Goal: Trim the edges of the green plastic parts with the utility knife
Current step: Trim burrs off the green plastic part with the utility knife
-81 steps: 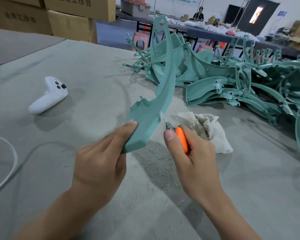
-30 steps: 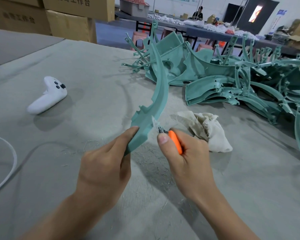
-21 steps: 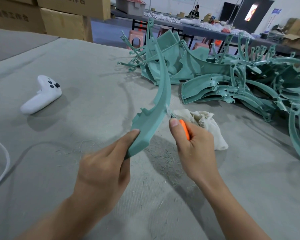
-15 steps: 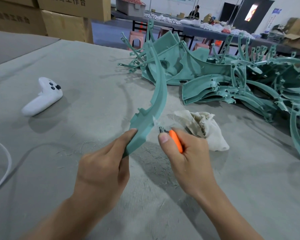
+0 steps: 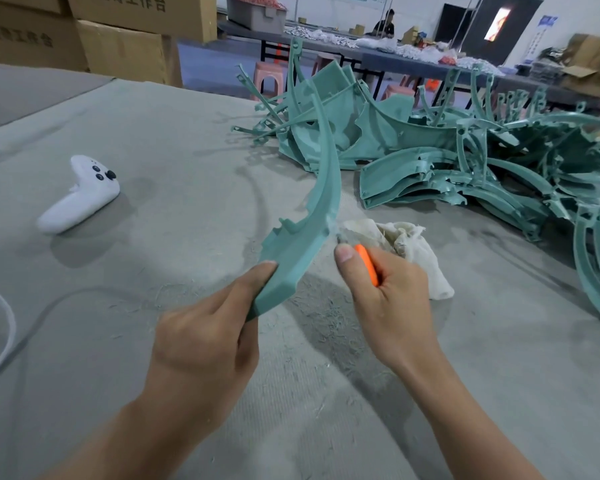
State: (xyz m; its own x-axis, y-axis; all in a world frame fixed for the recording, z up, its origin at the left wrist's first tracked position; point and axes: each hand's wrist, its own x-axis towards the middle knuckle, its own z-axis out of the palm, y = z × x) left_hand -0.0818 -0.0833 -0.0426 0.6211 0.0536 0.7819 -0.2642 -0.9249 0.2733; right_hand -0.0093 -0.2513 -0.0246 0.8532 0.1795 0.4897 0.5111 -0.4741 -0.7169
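Curved part (image 5: 312,216), raised above the tabletop (image 5: 187,168) near the pile (image 5: 465,174): likely light, stiff, slightly springy. Your left hand (image 5: 205,341) clamps its broad lower end, probably the firmest hold. Your right hand (image 5: 388,299) fingers (image 5: 343,252) curl round the knife (image 5: 366,263), tip just beside the part's edge.

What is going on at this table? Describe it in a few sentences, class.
A person is trimming a curved green part. The left hand grips its lower end, holding it above the table. The right hand grips an orange utility knife, blade tip at the part's right edge. More green parts lie piled behind; a white cloth lies on the table behind the knife.
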